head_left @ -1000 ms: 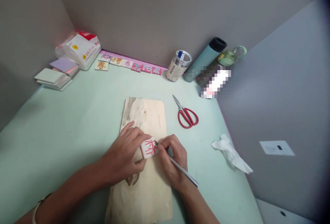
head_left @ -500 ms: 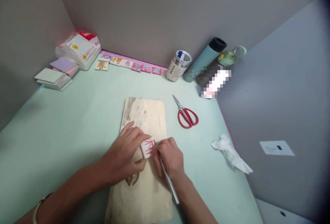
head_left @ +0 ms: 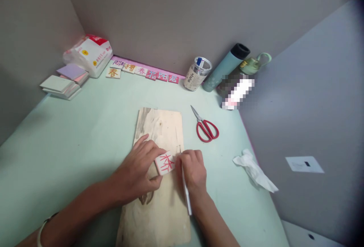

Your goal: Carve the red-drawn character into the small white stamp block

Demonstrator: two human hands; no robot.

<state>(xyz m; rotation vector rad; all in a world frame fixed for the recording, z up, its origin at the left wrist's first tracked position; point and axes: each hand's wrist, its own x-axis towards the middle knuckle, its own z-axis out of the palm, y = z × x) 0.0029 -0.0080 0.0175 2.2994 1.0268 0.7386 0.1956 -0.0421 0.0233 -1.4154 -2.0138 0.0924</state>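
Observation:
On the wooden board (head_left: 162,125), my left hand (head_left: 138,169) grips a small white carving block (head_left: 165,163) between thumb and fingers at its left side. A red character is drawn on the block's upper face. My right hand (head_left: 195,169) is closed around a slim silver carving knife (head_left: 187,197), held like a pen. The thin tip points away from me over the board, just right of the block and apart from it. My right fingers partly hide the knife's front part.
Red-handled scissors (head_left: 203,125) lie right of the board, with a crumpled tissue (head_left: 256,170) farther right. Along the back stand a tissue pack (head_left: 95,57), several character tiles (head_left: 113,73), a clear jar (head_left: 196,74) and a teal bottle (head_left: 226,67). Stacked blocks (head_left: 58,83) sit at left.
My right hand has moved the knife off the block, a little to the right, uncovering the block's right side. My left hand keeps its grip in place.

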